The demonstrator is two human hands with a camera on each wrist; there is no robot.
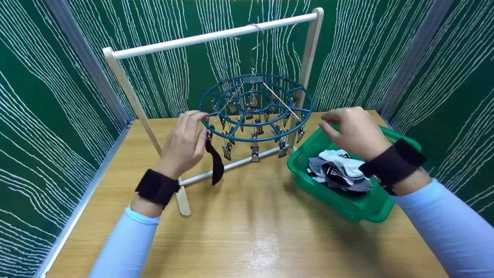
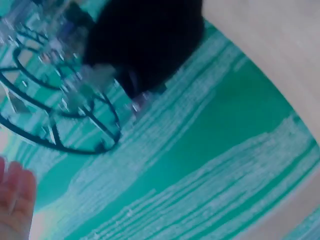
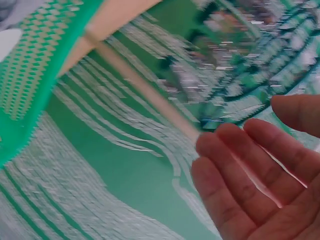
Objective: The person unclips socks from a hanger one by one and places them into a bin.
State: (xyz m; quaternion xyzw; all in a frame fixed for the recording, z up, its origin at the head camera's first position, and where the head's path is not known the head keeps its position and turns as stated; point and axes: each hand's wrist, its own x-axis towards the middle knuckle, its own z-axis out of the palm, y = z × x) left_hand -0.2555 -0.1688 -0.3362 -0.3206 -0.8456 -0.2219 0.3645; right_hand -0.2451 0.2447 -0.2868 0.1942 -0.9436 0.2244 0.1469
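A round blue-green clip hanger [image 1: 254, 139] with metal clips hangs from a rack's white bar. One dark sock [image 1: 217, 166] dangles from a clip on its left side. At the left rim is my left hand [image 1: 185, 141], fingers extended; whether they touch the rim I cannot tell. The left wrist view shows the fingers [image 2: 17, 192] beside the ring, and the sock [image 2: 145, 40] large and dark. My right hand [image 1: 353, 129], holding nothing, is above a green basket [image 1: 328, 197]. Its fingers [image 3: 230, 175] look loosely bent in the right wrist view.
White, grey and black socks [image 1: 339, 170] lie bunched in the basket, on the right of the wooden table [image 1: 231, 231]. The rack has a white top bar [image 1: 216, 36], wooden side posts [image 1: 131, 96] and a low white crossbar [image 1: 239, 164]. Green patterned panels [image 1: 162, 77] surround the table.
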